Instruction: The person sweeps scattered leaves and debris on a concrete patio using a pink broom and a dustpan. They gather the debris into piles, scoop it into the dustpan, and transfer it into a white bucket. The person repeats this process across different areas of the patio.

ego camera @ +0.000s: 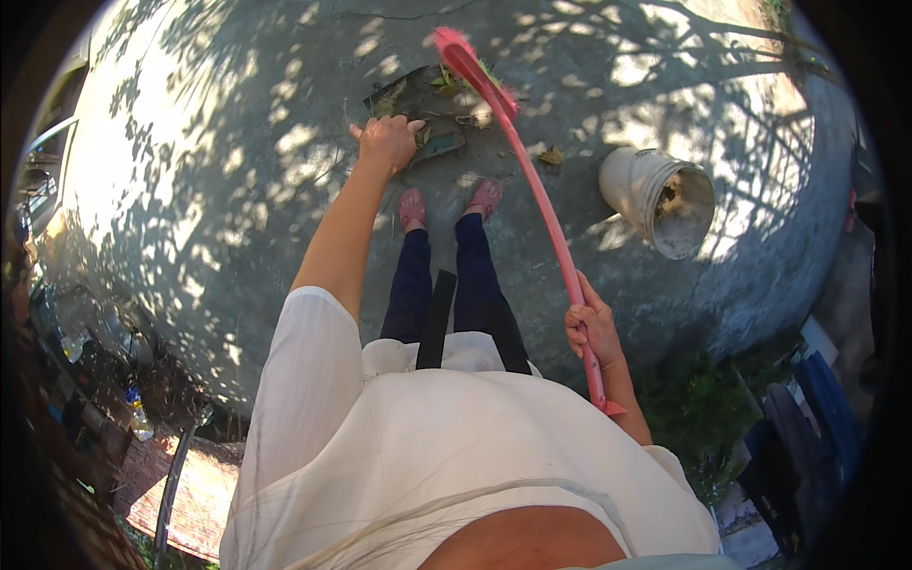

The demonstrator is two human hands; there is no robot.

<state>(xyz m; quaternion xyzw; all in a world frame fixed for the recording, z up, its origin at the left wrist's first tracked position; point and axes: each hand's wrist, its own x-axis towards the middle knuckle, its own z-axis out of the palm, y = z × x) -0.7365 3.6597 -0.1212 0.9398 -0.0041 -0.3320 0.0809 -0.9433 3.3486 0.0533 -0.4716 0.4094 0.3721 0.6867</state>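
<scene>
My right hand (595, 328) is closed around the lower part of a long pink broom handle (534, 178). The pink bristled broom head (474, 68) is at the far end, beside a dark, flat dustpan-like piece (438, 146) with dry and green leaves (445, 82) on or around it. My left hand (390, 142) is over the near left side of that dark piece, knuckles up, fingers curled, thumb and little finger sticking out. What lies under its fingers is hidden, so a grip on the piece cannot be told.
A dirty white plastic bucket (627, 185) lies tipped on the concrete to the right, its mouth facing me. One dry leaf (551, 156) lies between bucket and broom. My feet in pink shoes (412, 208) stand just before the dark piece. Dark clothes or cloths (805, 427) are at lower right.
</scene>
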